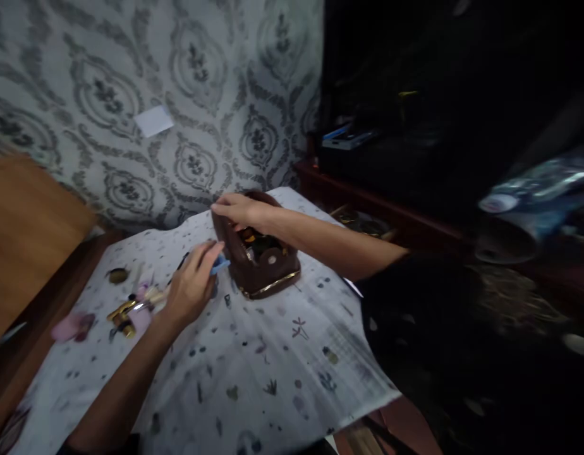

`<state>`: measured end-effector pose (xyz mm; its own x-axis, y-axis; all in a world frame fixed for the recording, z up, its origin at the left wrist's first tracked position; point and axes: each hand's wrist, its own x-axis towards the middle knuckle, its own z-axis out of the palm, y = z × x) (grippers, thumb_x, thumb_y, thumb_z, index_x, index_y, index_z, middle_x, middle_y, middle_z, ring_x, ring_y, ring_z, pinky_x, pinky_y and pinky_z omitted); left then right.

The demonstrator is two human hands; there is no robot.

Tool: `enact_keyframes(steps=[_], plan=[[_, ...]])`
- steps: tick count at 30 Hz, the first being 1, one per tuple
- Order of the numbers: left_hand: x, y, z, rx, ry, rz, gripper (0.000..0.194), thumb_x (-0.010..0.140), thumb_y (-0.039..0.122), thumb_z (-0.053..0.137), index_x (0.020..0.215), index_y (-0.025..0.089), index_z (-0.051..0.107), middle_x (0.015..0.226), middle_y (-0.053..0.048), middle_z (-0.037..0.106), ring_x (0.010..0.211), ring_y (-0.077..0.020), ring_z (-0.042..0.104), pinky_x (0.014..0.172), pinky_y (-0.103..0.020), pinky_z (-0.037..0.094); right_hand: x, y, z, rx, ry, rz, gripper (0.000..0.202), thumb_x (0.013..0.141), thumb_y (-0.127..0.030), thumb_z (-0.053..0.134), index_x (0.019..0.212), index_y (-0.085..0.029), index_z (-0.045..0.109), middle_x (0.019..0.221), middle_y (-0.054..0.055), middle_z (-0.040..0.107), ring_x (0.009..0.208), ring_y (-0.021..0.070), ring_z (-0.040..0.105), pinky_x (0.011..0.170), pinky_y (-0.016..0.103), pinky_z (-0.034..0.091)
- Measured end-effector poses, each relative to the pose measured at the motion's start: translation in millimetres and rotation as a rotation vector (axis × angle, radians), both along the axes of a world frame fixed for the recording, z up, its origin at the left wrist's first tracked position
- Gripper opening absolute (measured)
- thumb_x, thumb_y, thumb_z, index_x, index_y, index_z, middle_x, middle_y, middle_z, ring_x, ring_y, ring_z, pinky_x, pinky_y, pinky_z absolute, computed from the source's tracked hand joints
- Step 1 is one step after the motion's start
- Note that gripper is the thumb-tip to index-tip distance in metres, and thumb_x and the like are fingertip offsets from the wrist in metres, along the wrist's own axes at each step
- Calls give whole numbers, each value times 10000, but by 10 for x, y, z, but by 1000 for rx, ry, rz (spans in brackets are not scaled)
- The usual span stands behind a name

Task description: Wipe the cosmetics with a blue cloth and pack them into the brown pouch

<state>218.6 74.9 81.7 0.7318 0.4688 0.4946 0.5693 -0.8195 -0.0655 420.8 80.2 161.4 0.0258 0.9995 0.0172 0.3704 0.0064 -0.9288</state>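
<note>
A brown handbag (263,278) with gold trim along its lower edge stands on the cloth-covered table, its top open. Several small dark, yellow and orange things show inside. My right hand (237,210) reaches over the bag, with its fingers closed on the far left part of the brown rim. Just left of the bag is my left hand (192,284), fingers bent around a small light-blue object (220,264) whose kind I cannot make out. A dark thin thing shows behind that hand.
Small gold and pink items (131,315) lie in a heap on the patterned tablecloth (254,373). Left of them are a pink item (74,327) and a dark round one (117,275). A wooden panel (31,234) stands left, a dark red cabinet (358,202) right.
</note>
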Motion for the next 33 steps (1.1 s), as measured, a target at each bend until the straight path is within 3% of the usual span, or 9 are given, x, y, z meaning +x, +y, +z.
enact_keyframes(steps=[4,8,11,13,16,19,25,29,33], plan=[[-277,-248,-302,-165,82,77,422,934,170,415,1349,179,490,1279,-129,593,1206,-248,570,982,-385,517,-42,-48,-157,141,-186,-58,326,919,-313,596,1202,-153,584,1022,55,639,900,174,612,782,288,522],[-592,-514,-599,-258,127,163,338,974,295,460,1292,200,520,1251,-120,591,1152,-251,587,872,-371,560,-93,-157,-308,344,-423,17,432,883,-298,613,1279,-146,532,1023,71,654,982,233,623,890,382,505],[-806,-678,-739,-239,135,131,316,973,352,487,1247,207,549,1281,-129,567,1183,-270,553,886,-395,552,-212,-339,-394,538,-575,0,437,855,-247,620,1271,-134,547,1167,125,624,1131,290,579,994,444,457],[-931,-750,-790,-228,132,118,264,971,296,486,1202,206,575,1255,-131,574,1162,-271,556,888,-405,546,-345,-478,-457,631,-582,34,415,858,-228,606,1263,-148,565,1242,131,606,1201,298,548,1035,448,436],[-1119,-805,-812,-205,144,161,246,943,170,465,1141,209,605,1140,-113,613,1045,-241,597,833,-379,557,-586,-654,-599,623,-493,139,387,860,-201,598,1247,-193,598,1214,102,650,1166,274,589,1013,427,465],[-1372,-822,-762,-132,144,249,301,921,129,444,1154,213,615,1082,-102,625,1019,-227,608,800,-345,565,-808,-758,-827,510,-394,228,340,848,-160,597,1177,-225,651,1135,71,703,1056,238,659,931,378,516],[-2161,-867,-495,-109,161,694,403,872,85,422,1198,211,624,1183,-126,607,1098,-274,581,750,-362,579,-1151,-785,-1326,262,-249,334,283,876,-189,571,1147,-209,653,1020,63,743,882,191,710,776,323,563],[-2624,-911,-446,-234,295,816,434,824,47,435,1170,216,635,1327,-134,566,1234,-313,517,743,-393,585,-1474,-755,-1448,247,-235,426,308,861,-156,581,1159,-188,649,1069,88,709,970,207,685,835,358,569],[-2770,-819,-555,-385,291,772,410,826,37,431,1153,200,618,1223,-117,615,1187,-274,550,892,-411,552,-1841,-741,-1472,318,-295,492,380,874,-166,589,1251,-197,621,1311,134,582,1226,251,575,990,416,521]])
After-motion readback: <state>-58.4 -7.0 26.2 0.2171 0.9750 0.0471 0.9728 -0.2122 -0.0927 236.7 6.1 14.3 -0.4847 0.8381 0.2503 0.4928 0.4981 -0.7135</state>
